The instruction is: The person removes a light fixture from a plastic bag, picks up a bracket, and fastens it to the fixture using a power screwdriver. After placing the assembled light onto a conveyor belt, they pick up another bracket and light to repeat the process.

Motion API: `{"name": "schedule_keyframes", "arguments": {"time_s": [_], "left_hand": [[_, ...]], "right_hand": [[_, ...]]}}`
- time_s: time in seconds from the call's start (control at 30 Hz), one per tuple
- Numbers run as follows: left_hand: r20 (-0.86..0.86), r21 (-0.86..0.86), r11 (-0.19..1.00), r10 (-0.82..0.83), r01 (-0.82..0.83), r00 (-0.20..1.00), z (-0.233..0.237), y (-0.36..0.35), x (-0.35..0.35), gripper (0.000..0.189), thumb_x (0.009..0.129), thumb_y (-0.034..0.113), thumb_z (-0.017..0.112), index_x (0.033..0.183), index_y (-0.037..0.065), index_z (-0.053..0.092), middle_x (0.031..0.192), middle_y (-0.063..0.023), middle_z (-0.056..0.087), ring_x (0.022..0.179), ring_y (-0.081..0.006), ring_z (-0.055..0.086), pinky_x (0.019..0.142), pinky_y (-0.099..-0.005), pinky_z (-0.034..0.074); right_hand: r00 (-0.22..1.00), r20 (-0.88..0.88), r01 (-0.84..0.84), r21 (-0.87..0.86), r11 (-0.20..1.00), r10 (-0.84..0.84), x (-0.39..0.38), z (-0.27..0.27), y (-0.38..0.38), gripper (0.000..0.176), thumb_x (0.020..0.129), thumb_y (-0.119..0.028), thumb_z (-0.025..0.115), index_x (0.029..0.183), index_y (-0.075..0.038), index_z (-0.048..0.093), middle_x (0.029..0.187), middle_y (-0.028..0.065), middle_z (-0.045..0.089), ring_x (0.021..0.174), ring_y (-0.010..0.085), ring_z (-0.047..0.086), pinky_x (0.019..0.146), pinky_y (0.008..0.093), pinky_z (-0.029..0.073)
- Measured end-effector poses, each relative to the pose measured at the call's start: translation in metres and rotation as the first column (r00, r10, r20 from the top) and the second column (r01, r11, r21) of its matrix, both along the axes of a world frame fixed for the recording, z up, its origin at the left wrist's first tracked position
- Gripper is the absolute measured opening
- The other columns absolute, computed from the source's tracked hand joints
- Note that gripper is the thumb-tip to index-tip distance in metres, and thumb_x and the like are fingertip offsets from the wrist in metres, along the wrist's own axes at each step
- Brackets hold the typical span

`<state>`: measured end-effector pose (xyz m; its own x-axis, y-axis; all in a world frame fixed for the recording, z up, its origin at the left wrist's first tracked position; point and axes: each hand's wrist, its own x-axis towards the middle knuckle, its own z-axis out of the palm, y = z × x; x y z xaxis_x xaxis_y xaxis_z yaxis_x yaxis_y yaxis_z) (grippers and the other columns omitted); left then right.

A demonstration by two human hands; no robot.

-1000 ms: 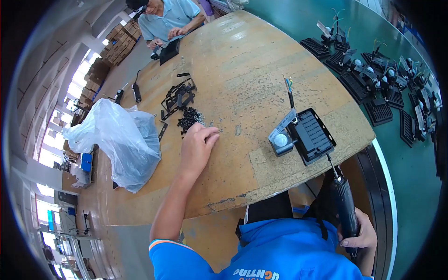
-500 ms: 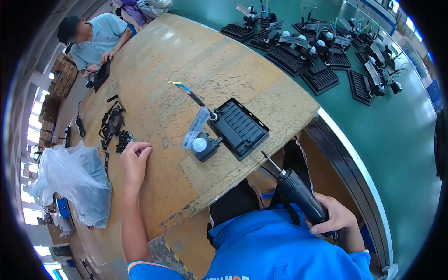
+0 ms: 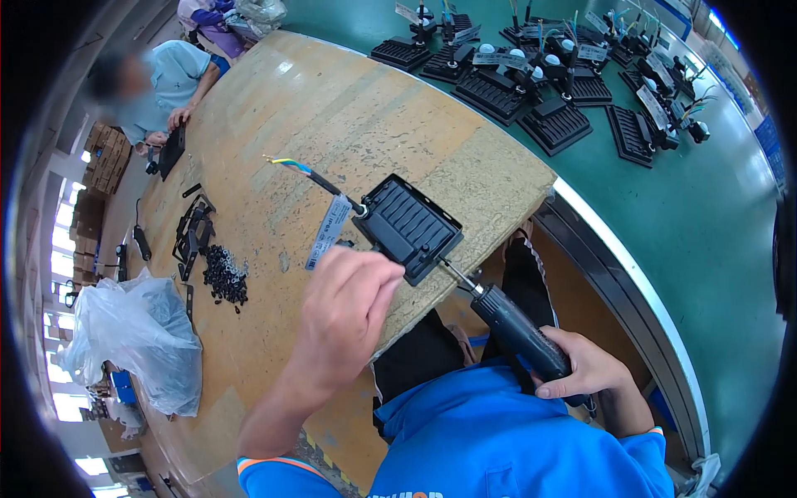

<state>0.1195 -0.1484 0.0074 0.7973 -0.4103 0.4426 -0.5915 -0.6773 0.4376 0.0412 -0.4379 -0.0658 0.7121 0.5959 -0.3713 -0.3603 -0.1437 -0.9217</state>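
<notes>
A black floodlight housing (image 3: 411, 217) with a ribbed back lies on the near edge of the wooden table. A cable (image 3: 332, 187) with bare coloured wire ends and a white printed label (image 3: 330, 232) comes off its far left side. My left hand (image 3: 347, 303) is closed in a pinch at the housing's near left edge; whatever its fingertips hold is hidden. It covers most of the sensor unit beside the housing. My right hand (image 3: 585, 365) grips a black electric screwdriver (image 3: 519, 330), whose bit points at the housing's near corner.
Left of the work lie a pile of small black screws (image 3: 224, 275), black brackets (image 3: 194, 226) and a clear plastic bag (image 3: 137, 340). Several finished-looking floodlights (image 3: 556, 124) stand on the green surface (image 3: 664, 241). Across the table, a co-worker (image 3: 170, 83) handles a dark part.
My left hand has moved from the screw pile to the housing's near left edge. The screwdriver in my right hand has shifted up and left, bringing its bit to the housing's corner.
</notes>
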Motion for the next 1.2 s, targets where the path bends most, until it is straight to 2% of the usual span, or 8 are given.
{"name": "schedule_keyframes", "arguments": {"time_s": [0.07,0.27,0.47,0.6,0.67,0.97,1.07,1.2], "left_hand": [[0.104,0.159,0.987,-0.038,0.022,0.994,0.001,-0.007,0.012,0.009,0.072,0.003,0.066,0.081,0.005,0.063,0.081,-0.0061,0.059,0.083,-0.0234,0.053,0.077,-0.0377,0.039],[0.007,0.206,0.978,0.019,-0.02,1.0,-0.002,-0.017,0.023,0.006,0.074,0.007,0.064,0.08,0.005,0.064,0.08,-0.0053,0.06,0.084,-0.0232,0.053,0.076,-0.0374,0.036],[-0.23,0.127,0.991,0.06,-0.031,0.971,0.003,-0.019,0.031,0.006,0.075,0.005,0.062,0.078,0.0,0.064,0.078,-0.0102,0.059,0.079,-0.0253,0.055,0.073,-0.0344,0.041],[-0.222,0.163,0.986,0.049,-0.012,0.974,0.004,-0.02,0.034,0.006,0.075,0.005,0.063,0.077,0.0,0.064,0.077,-0.0115,0.058,0.077,-0.0265,0.055,0.07,-0.0342,0.043],[-0.263,0.212,0.977,0.066,-0.009,0.962,0.005,-0.021,0.037,0.007,0.075,0.006,0.064,0.078,0.0,0.065,0.076,-0.0107,0.057,0.075,-0.0236,0.055,0.069,-0.0321,0.043],[-0.654,0.125,0.989,0.141,-0.078,0.743,0.004,-0.022,0.056,0.01,0.078,0.009,0.065,0.079,-0.002,0.065,0.075,-0.0024,0.054,0.068,-0.0092,0.052,0.063,-0.0245,0.042],[-0.657,0.091,0.991,0.137,-0.103,0.741,0.002,-0.02,0.057,0.017,0.075,0.014,0.066,0.077,-0.002,0.067,0.074,-0.0106,0.063,0.068,-0.0178,0.06,0.062,-0.0307,0.047],[-0.693,0.05,0.992,0.118,-0.116,0.711,0.002,-0.019,0.057,0.016,0.075,0.014,0.067,0.077,-0.002,0.067,0.075,-0.0091,0.062,0.069,-0.015,0.059,0.062,-0.0285,0.046]], "right_hand": [[0.999,0.012,-0.034,-0.001,0.999,0.034,0.001,0.0,0.0,0.064,0.069,-0.031,0.078,0.116,0.0,0.047,0.084,0.0067,0.061,0.076,0.0139,0.058,0.071,0.0275,0.047],[0.997,0.04,-0.061,-0.002,0.998,0.061,0.004,0.003,0.001,0.064,0.071,-0.033,0.076,0.119,-0.003,0.048,0.083,0.0072,0.06,0.076,0.0147,0.058,0.071,0.0282,0.047],[0.996,0.014,-0.084,-0.016,0.996,0.085,0.007,0.005,0.003,0.065,0.071,-0.035,0.076,0.12,-0.003,0.048,0.084,0.0081,0.059,0.077,0.0151,0.057,0.07,0.0287,0.047],[0.998,0.046,-0.04,-0.026,0.999,0.042,0.006,-0.001,0.008,0.066,0.07,-0.035,0.077,0.118,-0.001,0.048,0.082,0.0076,0.058,0.075,0.0145,0.057,0.069,0.0282,0.046],[0.993,0.119,-0.016,-0.01,1.0,0.017,0.007,-0.006,0.011,0.059,0.067,-0.027,0.08,0.109,0.0,0.049,0.079,0.0049,0.061,0.069,0.0109,0.058,0.062,0.0255,0.047],[0.997,0.072,-0.01,0.093,0.996,0.003,0.012,-0.017,0.014,0.06,0.067,-0.027,0.079,0.113,-0.001,0.051,0.075,0.0043,0.058,0.071,0.0102,0.055,0.065,0.0252,0.045],[1.0,0.027,0.008,0.166,0.986,-0.013,0.01,-0.026,0.015,0.058,0.067,-0.026,0.08,0.111,-0.001,0.051,0.077,0.0034,0.058,0.071,0.0093,0.056,0.066,0.0241,0.045],[0.999,0.033,-0.002,0.214,0.977,-0.005,0.012,-0.034,0.016,0.057,0.067,-0.027,0.08,0.109,-0.002,0.052,0.078,0.0025,0.058,0.072,0.0094,0.056,0.066,0.0241,0.045]]}}
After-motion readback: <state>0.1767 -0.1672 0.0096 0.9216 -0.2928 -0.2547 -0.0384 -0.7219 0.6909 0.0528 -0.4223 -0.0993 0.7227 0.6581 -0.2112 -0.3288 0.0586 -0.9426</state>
